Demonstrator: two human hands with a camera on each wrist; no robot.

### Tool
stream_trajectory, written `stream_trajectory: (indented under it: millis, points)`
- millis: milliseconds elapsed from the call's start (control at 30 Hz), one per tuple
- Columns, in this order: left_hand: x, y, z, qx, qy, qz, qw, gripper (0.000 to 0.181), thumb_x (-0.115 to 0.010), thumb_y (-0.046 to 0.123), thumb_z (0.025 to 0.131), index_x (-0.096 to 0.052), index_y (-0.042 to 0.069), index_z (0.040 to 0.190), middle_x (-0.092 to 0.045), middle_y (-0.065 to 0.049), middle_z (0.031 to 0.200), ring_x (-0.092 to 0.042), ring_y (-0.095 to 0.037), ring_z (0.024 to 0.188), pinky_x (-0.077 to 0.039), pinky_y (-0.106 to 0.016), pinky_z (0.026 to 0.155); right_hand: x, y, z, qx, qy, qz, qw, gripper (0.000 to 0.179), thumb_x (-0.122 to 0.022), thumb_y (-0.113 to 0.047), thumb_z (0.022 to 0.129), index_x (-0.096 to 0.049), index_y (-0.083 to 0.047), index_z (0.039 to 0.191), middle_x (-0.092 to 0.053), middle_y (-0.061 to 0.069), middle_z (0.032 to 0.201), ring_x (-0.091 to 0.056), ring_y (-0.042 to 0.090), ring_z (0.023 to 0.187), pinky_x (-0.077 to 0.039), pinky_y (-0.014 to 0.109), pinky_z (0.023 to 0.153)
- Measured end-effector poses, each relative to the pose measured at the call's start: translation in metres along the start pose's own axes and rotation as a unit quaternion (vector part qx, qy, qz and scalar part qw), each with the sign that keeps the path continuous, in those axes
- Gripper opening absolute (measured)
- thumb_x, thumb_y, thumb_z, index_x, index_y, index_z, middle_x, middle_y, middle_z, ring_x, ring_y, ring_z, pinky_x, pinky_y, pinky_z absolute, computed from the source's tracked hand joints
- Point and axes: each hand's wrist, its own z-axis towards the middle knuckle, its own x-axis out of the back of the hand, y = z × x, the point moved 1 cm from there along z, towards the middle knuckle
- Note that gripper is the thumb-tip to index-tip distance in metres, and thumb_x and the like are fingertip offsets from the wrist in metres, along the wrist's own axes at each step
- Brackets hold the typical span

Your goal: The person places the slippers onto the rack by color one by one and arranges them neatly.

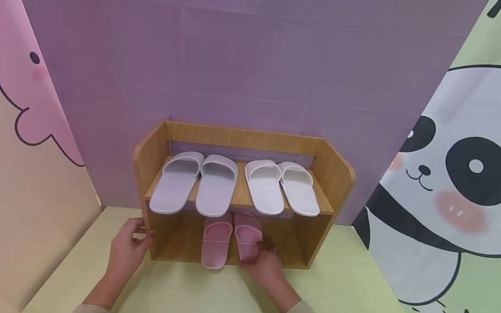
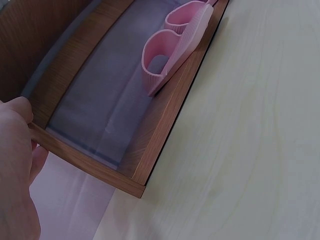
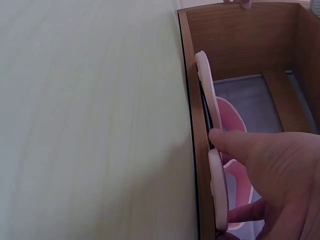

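A wooden two-tier shoe rack [image 1: 242,133] stands against the purple backdrop. On its lower shelf sit two pink slippers, soles toward the front edge. My right hand [image 1: 268,266] holds the right pink slipper [image 1: 246,232] at its toe end, thumb and fingers at opposite edges in the right wrist view. Beside it lies the left pink slipper [image 1: 216,245], a narrow gap between the two. My left hand [image 1: 128,247] pinches the front edge of the rack's left side panel [image 2: 85,159], thumb on one face and fingers on the other.
The upper shelf bears a pale lilac-white pair of slippers [image 1: 216,191] on the left and a white pair [image 1: 266,191] on the right, toes jutting past the shelf edge. A pale wood-grain tabletop [image 1: 184,291] spreads in front. A panda-print panel [image 1: 442,182] borders the right.
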Motion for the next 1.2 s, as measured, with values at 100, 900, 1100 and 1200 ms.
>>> stream_trajectory:
  millis: [100, 900, 1100, 1200]
  points:
    - [0.000, 0.000, 0.001, -0.002, 0.003, -0.001, 1.0000, 0.043, -0.087, -0.012, 0.087, -0.068, 0.002, 0.122, -0.073, -0.010, 0.112, -0.075, -0.033, 0.095, -0.058, -0.014, 0.069, 0.001, -0.001, 0.000, 0.013, -0.014, 0.009, 0.9998, 0.092, -0.103, -0.046, 0.064, -0.064, 0.005, 0.130, -0.054, 0.042, 0.121, -0.062, 0.056, 0.098, -0.061, 0.067, 0.081]
    - [0.001, -0.003, 0.000, 0.013, -0.005, 0.013, 0.9998, 0.041, -0.085, -0.011, 0.089, -0.066, 0.003, 0.122, -0.072, -0.010, 0.112, -0.075, -0.032, 0.096, -0.059, -0.015, 0.070, 0.011, -0.007, 0.000, 0.028, -0.079, 0.038, 0.9957, 0.102, -0.104, -0.047, 0.066, -0.062, 0.006, 0.143, -0.057, 0.036, 0.130, -0.065, 0.046, 0.106, -0.061, 0.061, 0.089]
    - [0.008, 0.001, 0.001, 0.026, -0.045, -0.001, 0.9987, 0.046, -0.083, -0.009, 0.091, -0.064, 0.002, 0.131, -0.072, -0.013, 0.118, -0.076, -0.033, 0.100, -0.064, -0.022, 0.072, 0.031, 0.010, -0.008, 0.025, -0.103, 0.043, 0.9935, 0.094, -0.098, -0.058, 0.078, -0.065, -0.004, 0.148, -0.064, 0.028, 0.138, -0.068, 0.045, 0.118, -0.060, 0.061, 0.097]
    - [0.013, 0.001, -0.002, 0.010, -0.073, -0.003, 0.9972, 0.055, -0.083, -0.008, 0.091, -0.061, 0.002, 0.141, -0.071, -0.012, 0.124, -0.074, -0.033, 0.104, -0.067, -0.033, 0.076, 0.052, 0.028, -0.014, 0.023, -0.103, 0.026, 0.9941, 0.090, -0.094, -0.063, 0.080, -0.067, -0.007, 0.145, -0.066, 0.023, 0.139, -0.066, 0.045, 0.125, -0.059, 0.062, 0.101]
